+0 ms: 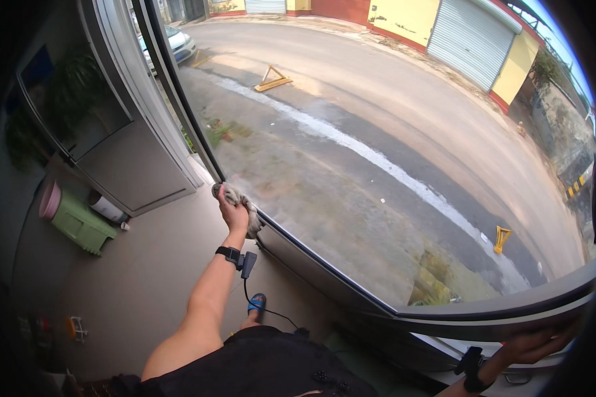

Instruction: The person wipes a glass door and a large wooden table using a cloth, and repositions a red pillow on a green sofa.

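Note:
My left hand (234,214) grips a bunched grey cloth (254,226) and presses it to the lower corner of a large glass pane (328,198). The cloth touches the pane's dark metal frame (323,263) there. Part of the glass around it looks hazy. Far to the lower right, in shadow, my right hand (536,345) is beside the door's side frame (501,302). Its fingers are dim, and whether they hold the frame cannot be made out. Both wrists wear black straps, the left one with a small device (249,265) and a cable.
A green plastic stool (83,223) with a pink basin (50,199) stands on the tiled floor (164,278) at left, by a second door panel (134,168). My foot in a blue slipper (257,302) is below. Beyond the glass, yellow parking barriers (273,82) stand outdoors.

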Tool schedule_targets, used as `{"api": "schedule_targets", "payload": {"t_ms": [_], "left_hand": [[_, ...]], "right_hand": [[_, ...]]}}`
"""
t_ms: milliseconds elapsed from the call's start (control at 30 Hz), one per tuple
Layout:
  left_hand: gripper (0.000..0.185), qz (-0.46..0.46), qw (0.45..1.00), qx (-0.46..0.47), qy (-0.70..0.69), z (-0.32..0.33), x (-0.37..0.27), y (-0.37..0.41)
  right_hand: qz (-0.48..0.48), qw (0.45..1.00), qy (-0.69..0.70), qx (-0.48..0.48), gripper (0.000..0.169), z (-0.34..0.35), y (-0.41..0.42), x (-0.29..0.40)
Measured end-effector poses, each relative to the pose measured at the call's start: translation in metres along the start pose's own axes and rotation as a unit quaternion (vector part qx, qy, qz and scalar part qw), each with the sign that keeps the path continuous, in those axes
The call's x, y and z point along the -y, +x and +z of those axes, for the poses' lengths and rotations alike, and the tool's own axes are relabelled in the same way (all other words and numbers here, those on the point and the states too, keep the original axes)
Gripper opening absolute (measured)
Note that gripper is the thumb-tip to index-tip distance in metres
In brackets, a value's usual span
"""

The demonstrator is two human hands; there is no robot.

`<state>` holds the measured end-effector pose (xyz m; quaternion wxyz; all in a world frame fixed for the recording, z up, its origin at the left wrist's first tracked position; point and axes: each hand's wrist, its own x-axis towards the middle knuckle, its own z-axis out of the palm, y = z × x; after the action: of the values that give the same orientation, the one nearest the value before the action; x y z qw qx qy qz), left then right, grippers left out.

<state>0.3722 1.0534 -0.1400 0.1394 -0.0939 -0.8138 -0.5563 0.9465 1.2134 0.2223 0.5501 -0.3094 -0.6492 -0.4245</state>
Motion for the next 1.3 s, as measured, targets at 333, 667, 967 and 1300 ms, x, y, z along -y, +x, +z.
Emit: {"api": "schedule_targets", "payload": {"t_ms": [333,667,967,1300], "left_hand": [[0.053,0.043,0.998,0.017,0.052,0.006,-0.027,-0.078],[0.061,0.106,0.984,0.144,0.000,-0.013,-0.066,-0.164],[0.064,0.162,0.917,0.352,-0.097,-0.037,-0.109,-0.237],[0.052,0.268,0.762,0.582,-0.094,-0.037,-0.144,-0.267]], "right_hand": [[0.023,1.000,0.018,-0.007,0.047,0.002,0.003,0.005],[-0.036,0.999,-0.018,0.006,0.051,-0.002,0.011,0.004],[-0.050,0.992,0.093,-0.070,0.046,0.014,0.020,0.011],[0.014,0.995,0.094,-0.022,0.056,-0.005,0.014,0.025]]}}
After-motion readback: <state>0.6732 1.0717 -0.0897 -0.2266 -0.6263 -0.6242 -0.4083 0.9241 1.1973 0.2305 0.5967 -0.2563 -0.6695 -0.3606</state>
